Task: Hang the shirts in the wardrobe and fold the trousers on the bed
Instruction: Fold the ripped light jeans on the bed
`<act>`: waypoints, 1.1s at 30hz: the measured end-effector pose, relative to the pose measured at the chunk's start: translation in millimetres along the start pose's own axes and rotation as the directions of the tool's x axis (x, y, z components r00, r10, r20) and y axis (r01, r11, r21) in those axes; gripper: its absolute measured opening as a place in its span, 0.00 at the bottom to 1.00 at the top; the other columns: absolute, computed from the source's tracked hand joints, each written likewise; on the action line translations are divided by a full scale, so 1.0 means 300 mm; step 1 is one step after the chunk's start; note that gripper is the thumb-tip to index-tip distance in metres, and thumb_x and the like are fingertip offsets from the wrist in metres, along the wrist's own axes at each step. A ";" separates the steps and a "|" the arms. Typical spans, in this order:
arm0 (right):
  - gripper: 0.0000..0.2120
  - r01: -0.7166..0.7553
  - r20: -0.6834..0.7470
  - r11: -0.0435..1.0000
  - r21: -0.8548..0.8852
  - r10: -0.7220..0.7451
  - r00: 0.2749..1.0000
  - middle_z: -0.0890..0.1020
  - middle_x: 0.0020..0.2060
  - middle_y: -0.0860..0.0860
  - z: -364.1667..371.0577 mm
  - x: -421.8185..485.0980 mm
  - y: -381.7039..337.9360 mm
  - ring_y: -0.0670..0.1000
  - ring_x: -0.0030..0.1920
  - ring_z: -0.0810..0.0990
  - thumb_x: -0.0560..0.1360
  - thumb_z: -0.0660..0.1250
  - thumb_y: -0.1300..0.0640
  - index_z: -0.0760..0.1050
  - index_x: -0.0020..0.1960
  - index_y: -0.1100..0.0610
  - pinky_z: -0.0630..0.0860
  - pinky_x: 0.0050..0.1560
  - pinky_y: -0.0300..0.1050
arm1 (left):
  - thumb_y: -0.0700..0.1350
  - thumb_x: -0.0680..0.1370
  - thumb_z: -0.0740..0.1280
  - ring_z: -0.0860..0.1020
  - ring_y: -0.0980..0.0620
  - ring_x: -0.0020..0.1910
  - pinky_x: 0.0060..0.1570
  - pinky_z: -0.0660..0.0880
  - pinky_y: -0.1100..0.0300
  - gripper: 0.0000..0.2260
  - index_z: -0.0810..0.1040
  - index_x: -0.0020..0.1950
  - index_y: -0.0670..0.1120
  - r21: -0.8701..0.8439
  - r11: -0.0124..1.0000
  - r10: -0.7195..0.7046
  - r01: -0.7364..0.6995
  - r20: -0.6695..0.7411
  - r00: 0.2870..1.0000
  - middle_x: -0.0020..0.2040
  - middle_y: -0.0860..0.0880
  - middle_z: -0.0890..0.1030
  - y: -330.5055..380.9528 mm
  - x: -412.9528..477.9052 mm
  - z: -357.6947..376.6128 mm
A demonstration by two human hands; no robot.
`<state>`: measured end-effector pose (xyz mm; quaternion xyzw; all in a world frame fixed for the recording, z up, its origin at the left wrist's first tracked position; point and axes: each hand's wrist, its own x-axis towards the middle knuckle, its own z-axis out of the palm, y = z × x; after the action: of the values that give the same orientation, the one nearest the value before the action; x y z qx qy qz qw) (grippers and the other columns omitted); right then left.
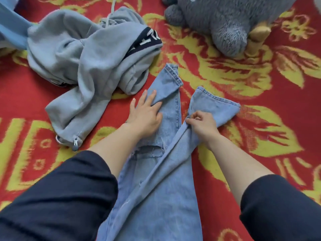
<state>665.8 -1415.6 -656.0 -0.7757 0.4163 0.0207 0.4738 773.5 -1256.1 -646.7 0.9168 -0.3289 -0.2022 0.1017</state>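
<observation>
Light blue ripped jeans (156, 197) lie lengthwise on the red and yellow bed cover (260, 136), legs pointing away from me. My left hand (145, 113) rests flat with straight fingers on the left leg, near its hem. My right hand (202, 123) pinches a fold of the right leg, whose hem end lies spread to the right. A crumpled grey hooded sweatshirt (83, 63) lies to the left of the jeans, apart from both hands.
A grey plush toy (220, 21) sits at the far right of the bed. A light blue garment (12, 26) shows at the far left edge, partly under the sweatshirt. My dark sleeves fill the lower corners.
</observation>
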 end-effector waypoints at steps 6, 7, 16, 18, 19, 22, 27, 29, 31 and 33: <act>0.12 -0.031 -0.006 0.998 -0.058 0.030 1.000 0.67 0.59 0.55 0.004 0.007 0.015 0.49 0.60 0.67 0.74 0.69 0.57 0.70 0.33 0.51 0.63 0.64 0.39 | 0.49 0.76 0.63 0.58 0.47 0.75 0.71 0.60 0.50 0.31 0.57 0.77 0.47 -0.336 0.939 -0.165 0.074 -0.251 0.954 0.78 0.47 0.56 -0.040 0.083 -0.105; 0.12 -0.044 -0.008 0.997 -0.069 0.044 0.999 0.67 0.58 0.54 0.007 0.010 0.015 0.51 0.62 0.66 0.74 0.69 0.54 0.70 0.33 0.52 0.63 0.66 0.42 | 0.47 0.76 0.64 0.60 0.47 0.74 0.70 0.61 0.52 0.31 0.57 0.78 0.48 -0.382 0.921 -0.186 0.083 -0.242 0.952 0.76 0.47 0.59 -0.072 0.080 -0.121; 0.27 -0.254 -0.074 0.923 -0.288 0.243 0.967 0.65 0.65 0.58 0.059 0.081 -0.065 0.61 0.68 0.60 0.75 0.59 0.36 0.75 0.57 0.59 0.62 0.65 0.54 | 0.46 0.81 0.57 0.61 0.44 0.73 0.72 0.59 0.49 0.25 0.57 0.77 0.41 -0.147 0.980 -0.163 0.137 -0.183 0.970 0.75 0.42 0.60 -0.271 -0.213 0.033; 0.20 -0.284 -0.167 0.936 -0.208 0.252 0.953 0.68 0.63 0.61 0.053 0.071 -0.085 0.61 0.66 0.65 0.78 0.56 0.45 0.76 0.53 0.60 0.64 0.63 0.54 | 0.48 0.83 0.54 0.48 0.47 0.78 0.75 0.46 0.54 0.27 0.50 0.78 0.41 -0.085 0.990 -0.121 0.115 -0.074 0.990 0.79 0.44 0.49 -0.283 -0.236 0.073; 0.16 -0.262 -0.237 0.955 -0.141 0.224 0.945 0.70 0.61 0.61 0.054 0.059 -0.096 0.61 0.63 0.68 0.78 0.56 0.49 0.75 0.46 0.60 0.67 0.61 0.55 | 0.48 0.83 0.53 0.45 0.49 0.78 0.75 0.43 0.55 0.27 0.48 0.78 0.42 -0.098 0.988 -0.123 0.117 -0.056 0.991 0.79 0.45 0.46 -0.282 -0.231 0.078; 0.13 -0.006 -0.418 0.997 -0.073 -0.025 0.908 0.73 0.52 0.61 0.083 0.014 -0.165 0.60 0.58 0.71 0.79 0.58 0.53 0.66 0.38 0.57 0.68 0.56 0.55 | 0.50 0.83 0.53 0.43 0.52 0.78 0.74 0.41 0.58 0.27 0.48 0.79 0.43 -0.178 0.977 -0.126 0.118 -0.037 0.991 0.79 0.47 0.46 -0.292 -0.212 0.068; 0.10 0.342 -0.296 0.925 -0.166 -0.377 0.877 0.67 0.48 0.49 0.211 0.047 -0.385 0.55 0.57 0.69 0.79 0.59 0.51 0.70 0.42 0.54 0.62 0.53 0.50 | 0.51 0.83 0.52 0.46 0.57 0.77 0.73 0.43 0.65 0.25 0.52 0.79 0.46 -0.278 0.953 -0.116 0.123 0.040 0.992 0.79 0.50 0.50 -0.334 -0.192 0.022; 0.10 0.352 -0.090 0.900 -0.259 -0.385 0.918 0.69 0.51 0.49 0.289 0.070 -0.438 0.54 0.60 0.68 0.80 0.57 0.49 0.73 0.47 0.53 0.60 0.55 0.52 | 0.51 0.83 0.52 0.46 0.57 0.77 0.73 0.44 0.64 0.25 0.52 0.79 0.46 -0.293 0.949 -0.101 0.118 0.073 0.992 0.79 0.50 0.50 -0.339 -0.187 0.008; 0.13 0.296 0.097 0.914 -0.278 -0.280 0.955 0.73 0.59 0.49 0.345 0.087 -0.448 0.53 0.62 0.70 0.80 0.56 0.47 0.74 0.56 0.51 0.61 0.60 0.54 | 0.50 0.83 0.52 0.46 0.56 0.77 0.74 0.43 0.64 0.25 0.51 0.78 0.45 -0.296 0.949 -0.083 0.109 0.098 0.992 0.79 0.49 0.49 -0.345 -0.186 0.005; 0.16 0.285 0.156 0.929 -0.236 -0.253 0.955 0.75 0.63 0.48 0.358 0.088 -0.429 0.53 0.64 0.72 0.79 0.57 0.48 0.72 0.64 0.49 0.64 0.65 0.54 | 0.50 0.84 0.52 0.46 0.56 0.77 0.74 0.43 0.65 0.25 0.51 0.78 0.45 -0.292 0.951 -0.072 0.102 0.112 0.991 0.79 0.49 0.48 -0.354 -0.181 0.007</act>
<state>807.5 -1325.0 -634.0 -0.8773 0.2698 0.0566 0.3928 794.2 -1140.1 -666.0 0.8933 -0.2588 -0.2995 0.2127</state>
